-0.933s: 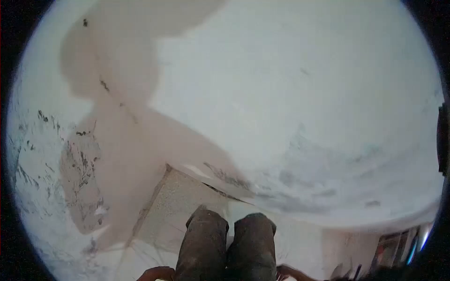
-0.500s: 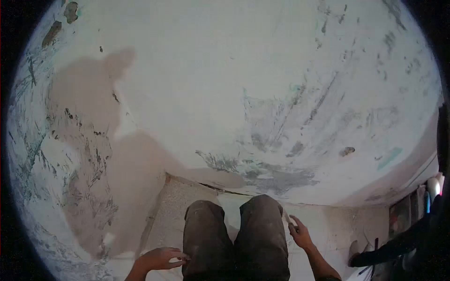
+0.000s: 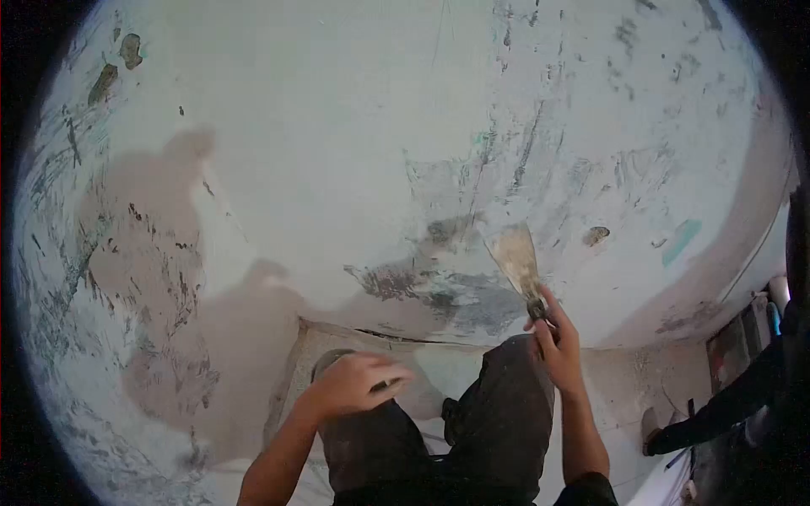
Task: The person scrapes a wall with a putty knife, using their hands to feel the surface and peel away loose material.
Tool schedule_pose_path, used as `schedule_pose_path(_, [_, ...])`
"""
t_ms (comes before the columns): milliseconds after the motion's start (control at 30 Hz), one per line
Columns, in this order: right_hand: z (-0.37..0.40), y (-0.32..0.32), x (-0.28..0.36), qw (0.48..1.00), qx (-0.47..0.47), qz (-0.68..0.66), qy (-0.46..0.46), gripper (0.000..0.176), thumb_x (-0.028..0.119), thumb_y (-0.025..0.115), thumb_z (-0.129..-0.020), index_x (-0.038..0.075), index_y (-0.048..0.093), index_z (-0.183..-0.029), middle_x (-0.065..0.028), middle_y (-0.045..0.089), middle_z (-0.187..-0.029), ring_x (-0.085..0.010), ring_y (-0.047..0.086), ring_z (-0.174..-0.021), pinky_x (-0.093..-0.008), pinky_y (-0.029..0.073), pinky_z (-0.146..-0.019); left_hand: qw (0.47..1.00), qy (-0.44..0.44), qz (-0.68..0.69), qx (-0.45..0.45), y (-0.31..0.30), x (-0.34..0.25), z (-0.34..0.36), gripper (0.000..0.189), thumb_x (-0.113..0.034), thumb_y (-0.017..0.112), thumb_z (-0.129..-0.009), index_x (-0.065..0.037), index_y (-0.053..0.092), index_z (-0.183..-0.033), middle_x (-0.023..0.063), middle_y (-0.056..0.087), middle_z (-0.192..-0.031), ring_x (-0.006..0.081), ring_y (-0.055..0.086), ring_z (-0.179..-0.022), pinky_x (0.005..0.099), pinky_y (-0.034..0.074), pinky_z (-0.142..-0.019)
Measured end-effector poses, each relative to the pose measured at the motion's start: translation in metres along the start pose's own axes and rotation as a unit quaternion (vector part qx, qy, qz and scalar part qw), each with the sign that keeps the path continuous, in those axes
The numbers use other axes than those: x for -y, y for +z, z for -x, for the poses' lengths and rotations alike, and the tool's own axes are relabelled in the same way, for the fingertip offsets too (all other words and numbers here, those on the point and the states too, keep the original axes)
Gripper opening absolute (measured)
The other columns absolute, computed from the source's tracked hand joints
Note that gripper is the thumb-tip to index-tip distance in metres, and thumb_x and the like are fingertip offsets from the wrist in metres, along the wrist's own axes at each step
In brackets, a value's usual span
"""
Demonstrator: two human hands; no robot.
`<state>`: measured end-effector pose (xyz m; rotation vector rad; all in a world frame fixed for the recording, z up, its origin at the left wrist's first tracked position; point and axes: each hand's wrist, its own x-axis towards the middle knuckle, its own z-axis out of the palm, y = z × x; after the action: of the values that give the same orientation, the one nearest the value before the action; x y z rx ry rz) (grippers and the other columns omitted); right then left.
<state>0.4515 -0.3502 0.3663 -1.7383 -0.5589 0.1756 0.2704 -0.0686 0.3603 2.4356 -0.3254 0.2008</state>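
Observation:
My right hand (image 3: 558,341) grips the handle of a putty knife (image 3: 516,260), its wide, pale-smeared blade pointing up and left in front of the wall. My left hand (image 3: 359,382) is over my left knee, blurred by motion, with its fingers bent; whether it holds anything is not clear. Behind the blade, the wall (image 3: 337,169) shows dark grey scraped patches low down. Dark trousers (image 3: 498,422) cover my bent legs.
Another person's dark-clad leg (image 3: 726,426) and shoe (image 3: 650,430) are at the lower right, beside dark framed items (image 3: 736,350). The wall meets the tiled floor (image 3: 620,388) just beyond my knees. Shadows fall across the left wall.
My right hand has risen with the putty knife, whose blade now shows fully. My left hand has moved up and right to my knee. The view has shifted slightly right, and my knees have parted.

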Motion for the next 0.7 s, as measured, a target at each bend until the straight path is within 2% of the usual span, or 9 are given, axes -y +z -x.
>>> schedule_pose_path(67, [-0.009,0.021,0.016,0.992,0.017,-0.121,-0.024,0.057,0.002,0.049,-0.095,0.010,0.032,-0.149,-0.0026,0.052,-0.092,-0.0086,0.045,-0.058,-0.0230,0.042,-0.053,0.997,-0.003,0.062,-0.038,0.004,-0.006,-0.024,0.021,-0.015,0.061,-0.089,-0.009,0.067,-0.108,0.0123,0.067,-0.095,0.0269,0.066,-0.084,0.0377,0.051,-0.076])
schedule_pose_path(100, [-0.013,0.032,0.017,0.992,0.023,-0.119,-0.025,0.057,0.002,0.049,-0.095,0.010,0.032,-0.149,-0.0026,0.052,-0.092,-0.0086,0.045,-0.058,-0.0230,0.042,-0.053,0.990,-0.004,0.122,-0.074,0.006,-0.009,-0.034,0.022,-0.013,0.060,-0.090,-0.008,0.066,-0.110,0.0127,0.067,-0.096,0.0259,0.066,-0.084,0.0360,0.050,-0.076])
schedule_pose_path(167, [-0.025,0.049,0.009,0.966,0.018,-0.232,-0.112,0.061,0.005,0.050,-0.095,0.009,0.026,-0.151,-0.0033,0.048,-0.091,-0.0092,0.044,-0.060,-0.0237,0.040,-0.051,0.985,-0.010,0.145,-0.092,0.008,-0.019,-0.051,0.022,-0.012,0.059,-0.090,-0.008,0.066,-0.111,0.0120,0.067,-0.096,0.0242,0.065,-0.083,0.0345,0.050,-0.075])
schedule_pose_path(200, [-0.029,0.051,0.007,0.964,0.028,-0.225,-0.137,0.061,0.013,0.050,-0.098,0.010,0.022,-0.152,-0.0017,0.046,-0.085,-0.0091,0.043,-0.061,-0.0244,0.039,-0.050,0.980,-0.013,0.168,-0.106,0.008,-0.023,-0.059,0.023,-0.011,0.058,-0.091,-0.008,0.066,-0.112,0.0114,0.067,-0.095,0.0225,0.065,-0.082,0.0329,0.050,-0.074])
schedule_pose_path(300, [-0.037,0.049,0.017,0.950,0.042,-0.288,-0.116,0.061,0.021,0.048,-0.101,0.011,0.019,-0.153,-0.0012,0.045,-0.079,-0.0084,0.043,-0.060,-0.0245,0.037,-0.048,0.978,0.004,0.180,-0.108,0.008,-0.022,-0.083,0.021,-0.011,0.059,-0.092,-0.002,0.065,-0.111,0.0091,0.069,-0.098,0.0167,0.065,-0.087,0.0305,0.050,-0.077])
schedule_pose_path(333, [-0.041,0.048,0.024,0.955,0.034,-0.268,-0.123,0.060,0.025,0.045,-0.102,0.012,0.017,-0.154,-0.0003,0.043,-0.074,-0.0071,0.042,-0.057,-0.0233,0.036,-0.045,0.978,0.005,0.181,-0.103,0.008,-0.021,-0.090,0.021,-0.011,0.059,-0.092,-0.002,0.065,-0.111,0.0091,0.069,-0.098,0.0167,0.065,-0.087,0.0305,0.050,-0.077])
schedule_pose_path(467, [-0.065,0.048,0.039,0.952,0.007,-0.263,-0.155,0.061,0.023,0.042,-0.103,0.013,0.010,-0.154,0.0011,0.041,-0.072,-0.0057,0.038,-0.050,-0.0225,0.035,-0.040,0.958,0.033,0.227,-0.170,-0.006,-0.022,-0.134,0.025,-0.009,0.058,-0.092,-0.002,0.063,-0.114,0.0074,0.066,-0.098,0.0141,0.060,-0.085,0.0298,0.049,-0.078])
schedule_pose_path(633, [-0.082,0.056,0.032,0.957,-0.046,-0.235,-0.164,0.064,0.019,0.042,-0.102,0.012,0.007,-0.154,0.0012,0.043,-0.074,-0.0064,0.040,-0.052,-0.0236,0.038,-0.044,0.946,0.037,0.240,-0.214,-0.026,-0.022,-0.159,0.027,-0.009,0.057,-0.091,-0.002,0.062,-0.117,0.0076,0.064,-0.098,0.0141,0.057,-0.086,0.0294,0.047,-0.079])
schedule_pose_path(700, [-0.076,0.043,0.006,0.963,-0.127,-0.131,-0.199,0.064,0.016,0.047,-0.098,0.008,0.015,-0.153,0.0000,0.049,-0.077,-0.0072,0.042,-0.056,-0.0243,0.040,-0.049,0.965,0.046,0.087,-0.243,-0.039,-0.012,-0.124,0.029,-0.006,0.060,-0.088,-0.002,0.061,-0.117,0.0099,0.066,-0.098,0.0188,0.062,-0.088,0.0307,0.049,-0.080])
